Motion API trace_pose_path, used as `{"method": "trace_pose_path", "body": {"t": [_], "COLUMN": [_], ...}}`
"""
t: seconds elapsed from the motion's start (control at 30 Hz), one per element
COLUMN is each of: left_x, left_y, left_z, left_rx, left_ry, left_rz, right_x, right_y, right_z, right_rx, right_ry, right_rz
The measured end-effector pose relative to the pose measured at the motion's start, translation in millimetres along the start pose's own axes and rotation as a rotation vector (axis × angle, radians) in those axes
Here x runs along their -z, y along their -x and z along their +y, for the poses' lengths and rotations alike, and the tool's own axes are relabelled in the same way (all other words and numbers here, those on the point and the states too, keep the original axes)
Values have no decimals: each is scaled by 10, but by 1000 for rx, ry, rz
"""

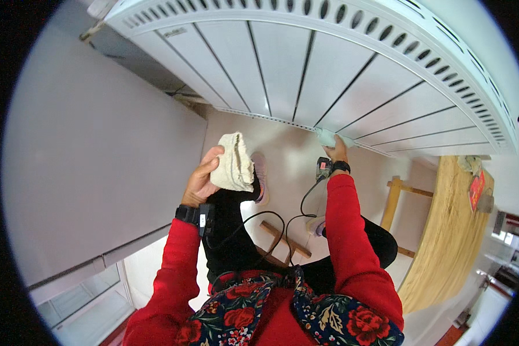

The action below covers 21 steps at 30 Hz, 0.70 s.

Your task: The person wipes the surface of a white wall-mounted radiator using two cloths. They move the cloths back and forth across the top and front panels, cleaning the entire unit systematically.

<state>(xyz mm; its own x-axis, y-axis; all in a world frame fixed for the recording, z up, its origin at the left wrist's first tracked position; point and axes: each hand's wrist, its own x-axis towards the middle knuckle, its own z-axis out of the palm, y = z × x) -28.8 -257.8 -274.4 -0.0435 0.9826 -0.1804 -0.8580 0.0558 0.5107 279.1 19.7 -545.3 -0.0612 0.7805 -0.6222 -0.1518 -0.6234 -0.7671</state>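
My left hand (203, 179) grips a folded cream cloth (232, 162) with frayed edges and thin dark stripes, held in the air above my foot. Reaching forward, my right hand (338, 149) has its fingers on a pale, whitish-green cloth (327, 136) at the bottom edge of a white panel radiator (281, 65). Part of that cloth is hidden by the hand. The radiator has dark vertical grooves and rows of slots along its top, with a perforated strip below.
A wooden table (441, 251) with a red paper (476, 190) and a crumpled cloth (470, 164) stands at right. A large grey panel (108, 151) rises at left. Black cables (302, 203) run from the devices at my wrists. Wooden stool legs (285, 238) show beneath me.
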Motion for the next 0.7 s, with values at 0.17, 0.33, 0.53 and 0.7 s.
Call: {"method": "trace_pose_path", "body": {"t": [0.17, 0.33, 0.53, 0.7], "left_x": [-88, -160, -150, -146], "left_y": [-25, -28, -51, -66], "left_z": [-2, 0, -47, -40], "left_rx": [-23, -25, -30, -7], "left_ry": [-3, 21, -15, -15], "left_rz": [16, -45, -92, -96], "right_x": [-378, -601, -654, -705], "right_y": [342, 777, 1737, 2548], "right_z": [-118, -689, -1843, -2644], "right_rx": [624, 470, 223, 659], "right_ry": [902, 267, -649, -548], "right_rz": [-111, -210, -320, -182]}}
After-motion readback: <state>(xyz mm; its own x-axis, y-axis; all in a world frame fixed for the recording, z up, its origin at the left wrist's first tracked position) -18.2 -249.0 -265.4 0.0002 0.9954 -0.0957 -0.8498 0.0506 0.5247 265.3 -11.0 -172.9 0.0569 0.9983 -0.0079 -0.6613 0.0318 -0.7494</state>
